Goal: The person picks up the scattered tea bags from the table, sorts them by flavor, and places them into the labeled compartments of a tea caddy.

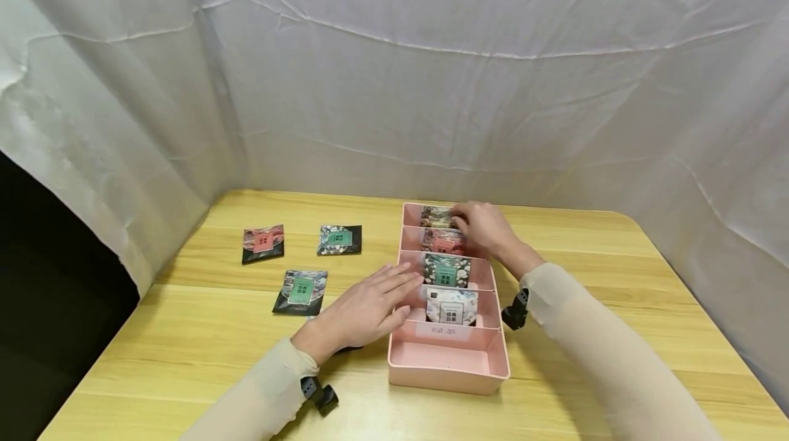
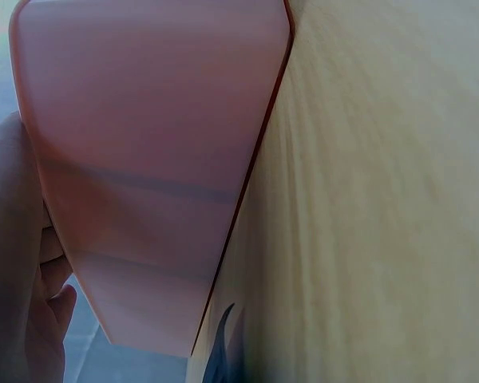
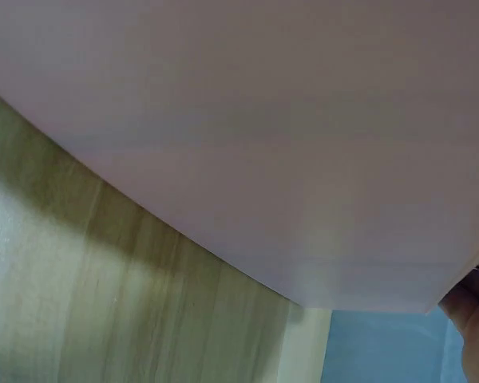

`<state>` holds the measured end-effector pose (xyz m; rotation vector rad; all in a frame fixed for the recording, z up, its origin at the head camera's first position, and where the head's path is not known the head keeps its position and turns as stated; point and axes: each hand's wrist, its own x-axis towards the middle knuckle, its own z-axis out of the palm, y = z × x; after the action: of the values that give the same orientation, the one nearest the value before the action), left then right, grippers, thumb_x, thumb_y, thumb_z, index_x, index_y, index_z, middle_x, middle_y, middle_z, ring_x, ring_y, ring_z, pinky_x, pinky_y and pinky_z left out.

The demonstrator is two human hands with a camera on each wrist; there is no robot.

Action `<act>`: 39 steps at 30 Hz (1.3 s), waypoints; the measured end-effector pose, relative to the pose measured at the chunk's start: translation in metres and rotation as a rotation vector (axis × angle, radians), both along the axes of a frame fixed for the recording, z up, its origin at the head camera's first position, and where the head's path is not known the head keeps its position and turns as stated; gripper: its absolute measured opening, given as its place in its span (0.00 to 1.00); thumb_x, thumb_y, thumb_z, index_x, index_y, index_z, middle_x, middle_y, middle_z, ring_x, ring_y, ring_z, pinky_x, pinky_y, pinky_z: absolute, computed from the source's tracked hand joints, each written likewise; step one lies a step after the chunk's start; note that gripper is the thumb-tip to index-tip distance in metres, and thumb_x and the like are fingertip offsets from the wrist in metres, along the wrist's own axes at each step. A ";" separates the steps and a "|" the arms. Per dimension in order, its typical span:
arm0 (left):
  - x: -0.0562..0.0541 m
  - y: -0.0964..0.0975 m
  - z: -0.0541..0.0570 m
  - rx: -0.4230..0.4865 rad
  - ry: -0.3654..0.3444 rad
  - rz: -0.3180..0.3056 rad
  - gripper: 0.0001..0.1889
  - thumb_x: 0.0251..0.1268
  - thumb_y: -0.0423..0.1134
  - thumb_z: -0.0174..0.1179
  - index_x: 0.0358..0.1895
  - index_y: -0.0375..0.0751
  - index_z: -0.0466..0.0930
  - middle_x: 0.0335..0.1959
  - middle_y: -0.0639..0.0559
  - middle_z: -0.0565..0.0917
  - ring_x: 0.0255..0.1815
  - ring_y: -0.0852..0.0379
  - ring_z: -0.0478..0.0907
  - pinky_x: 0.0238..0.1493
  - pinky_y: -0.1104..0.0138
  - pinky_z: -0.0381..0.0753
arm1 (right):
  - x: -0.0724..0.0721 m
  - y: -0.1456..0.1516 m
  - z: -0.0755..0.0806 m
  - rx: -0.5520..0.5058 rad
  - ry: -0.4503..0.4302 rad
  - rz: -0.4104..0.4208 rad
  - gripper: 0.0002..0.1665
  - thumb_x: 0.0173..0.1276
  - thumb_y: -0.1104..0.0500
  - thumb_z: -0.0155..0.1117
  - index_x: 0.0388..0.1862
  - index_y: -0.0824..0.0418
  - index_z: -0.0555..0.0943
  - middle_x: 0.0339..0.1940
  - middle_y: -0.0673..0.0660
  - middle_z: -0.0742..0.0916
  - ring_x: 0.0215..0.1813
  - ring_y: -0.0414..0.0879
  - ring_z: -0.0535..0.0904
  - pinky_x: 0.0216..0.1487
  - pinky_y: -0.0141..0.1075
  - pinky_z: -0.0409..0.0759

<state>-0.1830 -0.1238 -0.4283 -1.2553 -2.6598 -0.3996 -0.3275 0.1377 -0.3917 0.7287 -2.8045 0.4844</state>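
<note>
A pink divided box (image 1: 448, 379) stands on the table, tea sachets upright in several of its compartments. At its far end my right hand (image 1: 487, 229) reaches over the right wall and pinches the right edge of a brown-patterned tea sachet (image 1: 435, 216) in the rearmost compartment. Nearer sit a red tea sachet (image 1: 442, 242), a green-labelled one (image 1: 446, 271) and a white one (image 1: 452, 307). My left hand (image 1: 370, 307) rests at the box's left rim with fingers extended. In the left wrist view, part of that hand (image 2: 52, 295) shows along the rim.
Left of the box lie a red tea sachet (image 1: 263, 244), a green-labelled one with a floral print (image 1: 340, 240) and another green-labelled one (image 1: 301, 292). More packaging is partly hidden under my left hand. A label (image 1: 442, 331) marks the front divider. Grey cloth (image 1: 394, 98) hangs behind the table.
</note>
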 end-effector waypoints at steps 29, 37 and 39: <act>0.000 0.000 -0.002 0.007 -0.009 0.002 0.28 0.77 0.48 0.43 0.75 0.41 0.61 0.75 0.48 0.63 0.78 0.54 0.49 0.77 0.61 0.44 | 0.066 0.022 0.017 -0.202 0.067 0.082 0.16 0.72 0.54 0.63 0.53 0.60 0.84 0.52 0.59 0.86 0.53 0.57 0.81 0.52 0.55 0.78; 0.001 0.000 -0.002 0.001 -0.011 0.004 0.28 0.77 0.47 0.44 0.75 0.40 0.61 0.75 0.47 0.63 0.78 0.53 0.48 0.77 0.60 0.44 | 0.085 0.032 0.013 -0.230 0.048 0.063 0.23 0.72 0.47 0.61 0.57 0.60 0.82 0.55 0.60 0.85 0.59 0.58 0.78 0.59 0.56 0.75; 0.001 0.000 -0.002 0.005 -0.014 0.005 0.28 0.77 0.47 0.44 0.75 0.40 0.61 0.75 0.47 0.63 0.78 0.53 0.48 0.77 0.61 0.44 | 0.089 0.036 0.013 -0.225 0.044 0.066 0.25 0.71 0.46 0.62 0.59 0.60 0.81 0.57 0.60 0.84 0.60 0.58 0.77 0.60 0.56 0.74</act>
<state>-0.1821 -0.1241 -0.4302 -1.2487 -2.6716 -0.4158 -0.2386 0.1733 -0.3788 0.7743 -2.6351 0.7705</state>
